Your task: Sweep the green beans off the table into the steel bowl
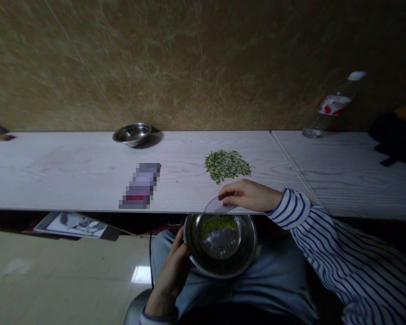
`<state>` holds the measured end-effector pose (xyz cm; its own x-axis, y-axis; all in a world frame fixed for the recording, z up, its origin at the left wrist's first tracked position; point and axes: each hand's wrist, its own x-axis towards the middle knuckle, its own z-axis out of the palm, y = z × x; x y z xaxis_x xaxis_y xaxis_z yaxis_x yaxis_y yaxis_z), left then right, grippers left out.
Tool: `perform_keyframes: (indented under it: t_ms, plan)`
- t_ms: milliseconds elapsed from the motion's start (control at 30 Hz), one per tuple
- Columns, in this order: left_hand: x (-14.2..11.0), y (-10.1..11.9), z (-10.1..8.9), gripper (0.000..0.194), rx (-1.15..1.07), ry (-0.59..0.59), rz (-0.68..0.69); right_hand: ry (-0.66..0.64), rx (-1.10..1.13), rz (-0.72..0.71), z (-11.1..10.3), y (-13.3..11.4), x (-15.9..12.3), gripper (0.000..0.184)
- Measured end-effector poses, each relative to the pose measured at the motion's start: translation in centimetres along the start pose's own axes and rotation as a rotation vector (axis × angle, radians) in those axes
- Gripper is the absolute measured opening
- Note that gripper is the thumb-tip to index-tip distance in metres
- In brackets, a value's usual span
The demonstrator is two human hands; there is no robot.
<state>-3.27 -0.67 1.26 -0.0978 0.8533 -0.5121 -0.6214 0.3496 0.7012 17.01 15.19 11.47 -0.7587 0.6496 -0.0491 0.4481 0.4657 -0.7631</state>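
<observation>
Small green beans [219, 224] are lying inside a steel bowl [248, 262] sitting over your lap, below the table [71, 174] edge. Your left hand [174, 266] is gripping its rim; your right hand [248, 194] is pinching a clear plastic piece [215, 206] above it. If the bowl is tipping or leaving a gap at the edge, beans could be spilling onto the floor. A loose green pile [227, 165] is spreading beyond, risking scatter from a quick sweep. Farther right, a bottle [334, 106] is showing a red-and-white label, too blurred for reading.
</observation>
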Motion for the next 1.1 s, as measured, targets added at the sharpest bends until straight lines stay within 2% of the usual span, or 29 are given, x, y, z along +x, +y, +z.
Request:
perform_keyframes:
  t_ms: [67,200,267,400,533,633,733,900,1100]
  plan:
    - [0.1,-0.4,0.4,0.07,0.023,-0.015,-0.02,0.124,0.004,0.066,-0.5,0.3,-1.2,0.021]
    - [0.2,-1.1,1.4,0.066,0.025,-0.047,-0.042,0.48,0.02,0.228,-1.6,2.2,-3.9,0.021]
    - [0.3,-1.5,1.9,0.067,0.023,-0.059,-0.057,0.573,0.039,0.276,-1.8,3.4,-5.3,0.018]
    - [0.4,-2.0,2.9,0.064,0.039,-0.069,-0.065,0.57,0.079,0.317,-0.6,4.3,-7.0,0.015]
    - [0.3,-2.4,3.7,0.065,0.06,-0.074,-0.077,0.529,0.142,0.282,1.6,3.3,-7.6,0.018]
    - [0.0,-2.8,3.6,0.064,0.051,-0.084,-0.083,0.493,0.152,0.242,2.4,2.7,-8.0,0.02]
    - [-0.2,-3.3,3.0,0.066,0.063,-0.058,-0.101,0.542,0.198,0.239,1.9,2.9,-8.4,0.023]
    - [-0.5,-3.9,1.9,0.074,0.043,0.055,-0.091,0.653,0.289,0.251,0.4,3.8,-9.1,0.032]
    - [-1.1,-4.0,1.8,0.067,0.118,0.051,-0.101,0.717,0.298,0.277,-0.2,4.2,-10.2,0.047]
